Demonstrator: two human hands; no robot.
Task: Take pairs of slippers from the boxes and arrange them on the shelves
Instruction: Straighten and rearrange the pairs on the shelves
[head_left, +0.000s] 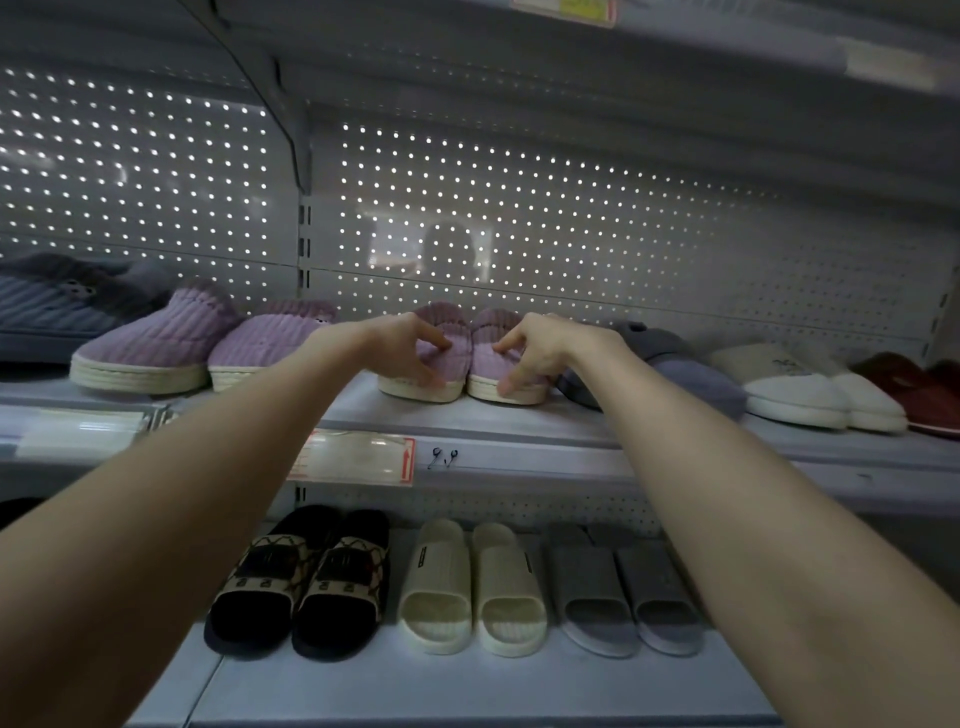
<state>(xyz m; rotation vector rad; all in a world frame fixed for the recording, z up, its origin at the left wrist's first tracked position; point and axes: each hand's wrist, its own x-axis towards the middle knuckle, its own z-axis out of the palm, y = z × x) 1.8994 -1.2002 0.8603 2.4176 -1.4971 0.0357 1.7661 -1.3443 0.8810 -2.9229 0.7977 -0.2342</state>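
Nearest, the lower shelf (467, 691) carried black patterned slides (301, 582), cream slides (470, 587) and grey slides (623, 597) in a row. Above it, both arms reached to the upper shelf (519, 421). There the left hand (400, 348) and right hand (535, 348) each pinched the top of one of the purple slippers (488, 364) with curled fingers. The pair stood side by side, soles on the shelf, between another purple pair (156, 343) and grey-blue slippers (696, 379). Behind rose the perforated back panel (571, 234). The step looked like placing and squaring this pair. The next move likely called for evening the toes with the row, then letting go.
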